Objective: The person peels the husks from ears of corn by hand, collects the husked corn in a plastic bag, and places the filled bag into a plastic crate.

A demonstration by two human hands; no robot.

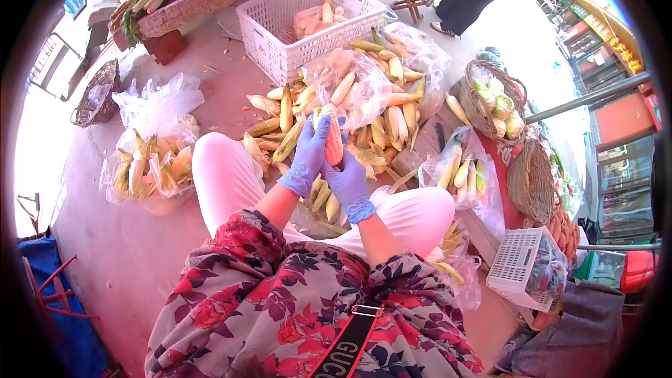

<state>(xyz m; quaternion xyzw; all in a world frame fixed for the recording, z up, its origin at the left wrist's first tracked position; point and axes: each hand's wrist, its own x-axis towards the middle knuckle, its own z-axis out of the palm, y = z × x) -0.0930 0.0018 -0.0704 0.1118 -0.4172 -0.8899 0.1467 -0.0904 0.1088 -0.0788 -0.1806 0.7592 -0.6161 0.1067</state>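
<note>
A partly husked ear of corn [334,143] with pale orange kernels is held upright above my lap. My left hand [308,155], in a blue glove, is closed round its left side, where some pale husk shows near the top. The blue-gloved right hand [348,183] grips the cob's lower end; part of its fingers is hidden. Beyond the hands lies a heap of husks and unpeeled corn ears [283,108]. A clear plastic bag [364,87] with corn rests on that heap.
Behind the heap stands a white plastic crate [280,52] with bagged peeled cobs. Bags of corn [157,168] sit to the left, and another bag [467,175] is at the right. Wicker baskets [532,182] and a white basket [514,266] line the right side. A person [472,0] stands at the back.
</note>
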